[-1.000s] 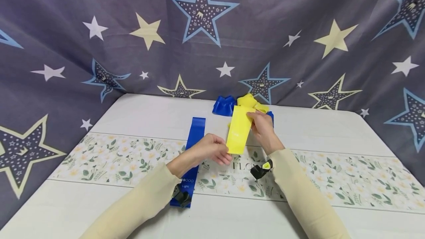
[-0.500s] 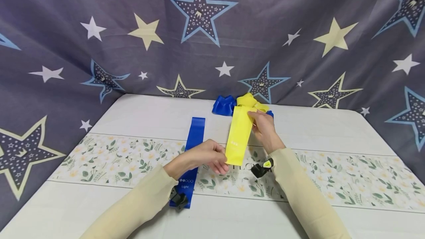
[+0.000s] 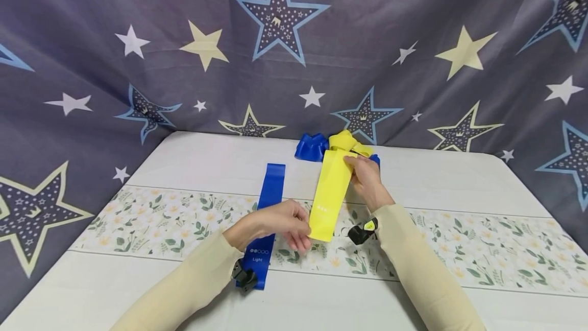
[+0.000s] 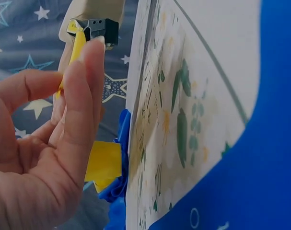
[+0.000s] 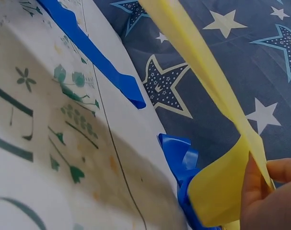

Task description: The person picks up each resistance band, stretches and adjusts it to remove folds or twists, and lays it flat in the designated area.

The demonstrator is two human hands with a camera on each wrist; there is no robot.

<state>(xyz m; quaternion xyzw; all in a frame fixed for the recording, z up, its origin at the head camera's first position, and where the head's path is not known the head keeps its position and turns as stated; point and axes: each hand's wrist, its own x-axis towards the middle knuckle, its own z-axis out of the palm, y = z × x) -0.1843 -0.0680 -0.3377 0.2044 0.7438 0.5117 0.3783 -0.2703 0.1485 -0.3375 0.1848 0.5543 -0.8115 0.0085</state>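
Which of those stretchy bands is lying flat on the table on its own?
The long blue band, spread out straight to the left of the yellow band. The yellow one is held up between the left hand and right hand; others lie bunched at the back.

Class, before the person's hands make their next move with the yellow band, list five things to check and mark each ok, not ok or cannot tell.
1. Left hand has a grip on the near end of the yellow band: ok, fingers pinch it.
2. Right hand has a grip on the far end: ok.
3. Yellow band stretched flat between the hands, no twist: ok in the head view.
4. Flat blue band lies straight on the table, apart from the yellow one: ok.
5. Yellow band free of the crumpled bands behind it: cannot tell; the right hand hides where they meet.
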